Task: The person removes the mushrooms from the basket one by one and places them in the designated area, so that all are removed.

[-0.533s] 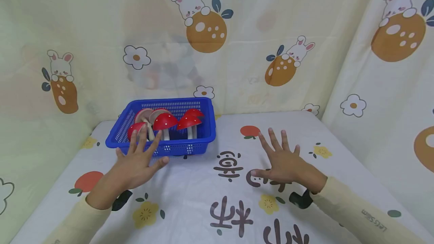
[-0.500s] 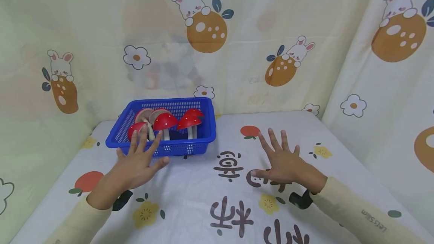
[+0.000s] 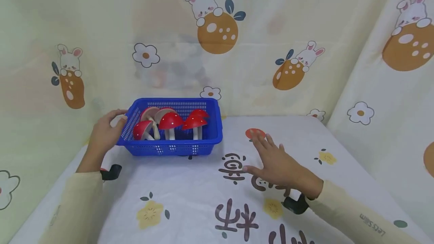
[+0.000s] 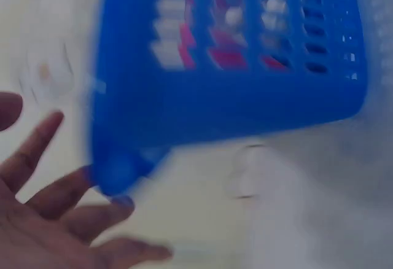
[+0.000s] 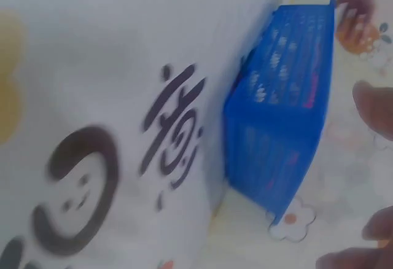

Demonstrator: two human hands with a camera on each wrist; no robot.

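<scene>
A blue plastic basket stands at the back of the table. Inside lie several toy mushrooms with red caps and white dots, one mushroom near the middle. My left hand is at the basket's left end. In the left wrist view, its fingers are spread beside and partly behind the blue rim; whether they touch it is hard to tell through the blur. My right hand hovers with straight fingers above the cloth, to the right of the basket and apart from it.
A white printed tablecloth covers the table. Behind it hangs a pale curtain with rabbit and flower prints, close to the basket's back. Another curtain fold runs along the right side.
My left hand has moved from in front of the basket to its left end. The right hand has shifted slightly and its fingers are closer together. The head view has turned a little left.
</scene>
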